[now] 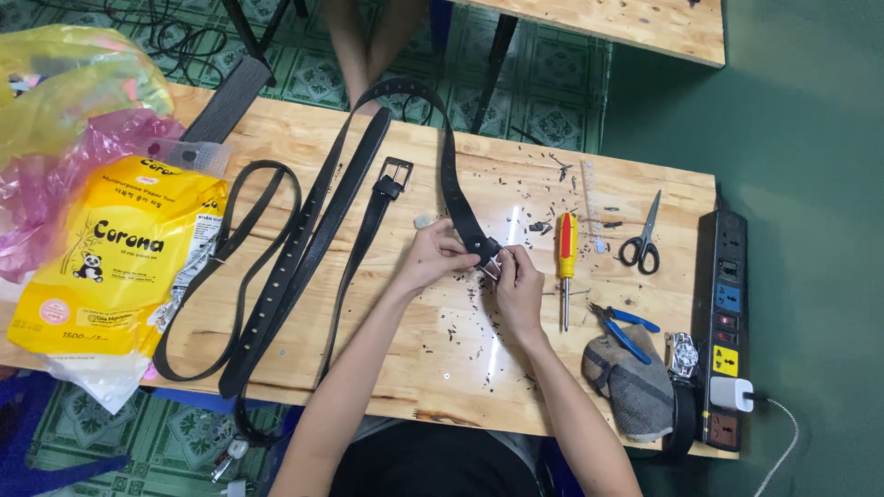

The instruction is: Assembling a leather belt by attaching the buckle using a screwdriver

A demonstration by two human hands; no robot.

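Observation:
Both my hands meet at the middle of a wooden table (368, 368). My left hand (433, 256) pinches the end of a black leather belt (453, 175) that loops away over the far edge. My right hand (518, 281) holds a small metal buckle (491, 264) against that belt end. Another black belt with a square buckle (395, 174) lies just left of my hands. Further black belts (276, 276) stretch diagonally across the left half of the table.
A red-and-yellow screwdriver (565, 258), scissors (642, 241), blue-handled pliers (624, 327), a grey cloth (635, 382), a wristwatch (682, 354) and a power strip (726, 322) lie right. A yellow paper-towel pack (120, 258) and plastic bags (64, 101) sit left. Another person's legs (368, 37) show beyond.

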